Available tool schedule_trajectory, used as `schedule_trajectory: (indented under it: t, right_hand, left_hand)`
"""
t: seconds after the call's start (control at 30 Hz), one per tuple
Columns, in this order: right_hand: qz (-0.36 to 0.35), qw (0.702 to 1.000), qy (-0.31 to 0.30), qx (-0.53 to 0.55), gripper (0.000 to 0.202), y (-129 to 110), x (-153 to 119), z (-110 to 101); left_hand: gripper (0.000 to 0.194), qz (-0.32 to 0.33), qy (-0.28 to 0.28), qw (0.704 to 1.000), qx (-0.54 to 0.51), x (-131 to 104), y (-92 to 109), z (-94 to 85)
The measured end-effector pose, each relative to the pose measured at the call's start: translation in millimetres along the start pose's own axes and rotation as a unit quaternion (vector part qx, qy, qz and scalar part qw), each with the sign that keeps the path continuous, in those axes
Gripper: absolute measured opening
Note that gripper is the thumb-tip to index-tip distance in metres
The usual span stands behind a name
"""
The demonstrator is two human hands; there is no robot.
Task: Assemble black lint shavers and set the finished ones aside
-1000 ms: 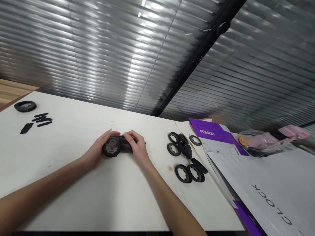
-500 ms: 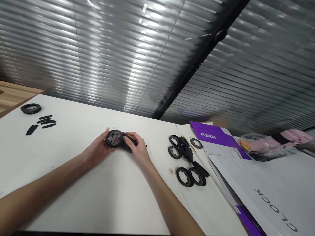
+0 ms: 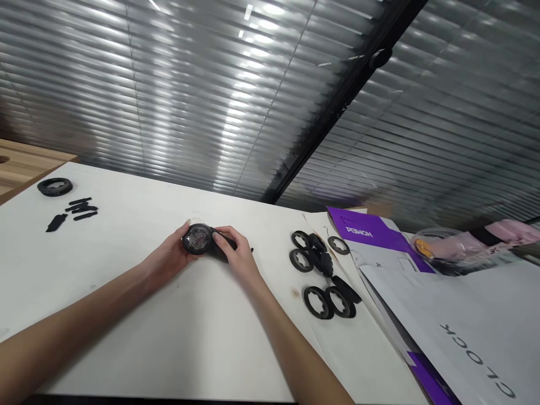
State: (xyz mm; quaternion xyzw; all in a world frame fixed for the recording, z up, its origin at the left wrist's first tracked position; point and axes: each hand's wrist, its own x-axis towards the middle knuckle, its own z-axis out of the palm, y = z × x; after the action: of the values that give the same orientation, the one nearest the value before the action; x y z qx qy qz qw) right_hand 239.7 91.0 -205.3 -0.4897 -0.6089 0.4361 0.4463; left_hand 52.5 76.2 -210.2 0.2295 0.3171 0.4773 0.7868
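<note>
A black fabric shaver with a round perforated metal head is held just above or on the white table; which of the two I cannot tell. My left hand is closed around the left side of its head, thumb along the rim. Wrapped over the dark handle is my right hand, its thumb lying near the neck of the shaver. The handle's underside and some fingers are hidden. A short dark tip pokes out to the right beyond my right hand.
Several black notched rings and other dark parts lie on the white table, right of my hands. Far left are small flat black pieces and a black ring. Purple-and-white packaging and a white CLOCK sheet cover the right side. Metallic blinds rise behind.
The whole view has shifted very slightly, so things sit a little farther right. Both hands keep the same hold on the fabric shaver.
</note>
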Motion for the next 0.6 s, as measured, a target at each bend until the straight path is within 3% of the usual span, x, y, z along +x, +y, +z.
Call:
schedule_trajectory:
  t: [0.3, 0.47, 0.6]
  right_hand:
    - [-0.003, 1.000, -0.001, 0.006, 0.024, -2.2, -0.5, -1.7]
    - [0.002, 1.000, -0.002, -0.007, 0.026, -1.9, -1.1, -2.6]
    - [-0.009, 1.000, -0.008, -0.017, 0.025, -1.9, -2.0, -1.5]
  left_hand:
    - [0.047, 0.043, 0.017, 0.998, 0.045, -1.0, -1.1, 5.1]
    - [0.044, 0.088, -0.035, 0.993, 0.064, -6.5, -0.3, 6.7]
    - [0.039, 0.103, -0.035, 0.989, 0.102, -9.4, -1.7, 4.5]
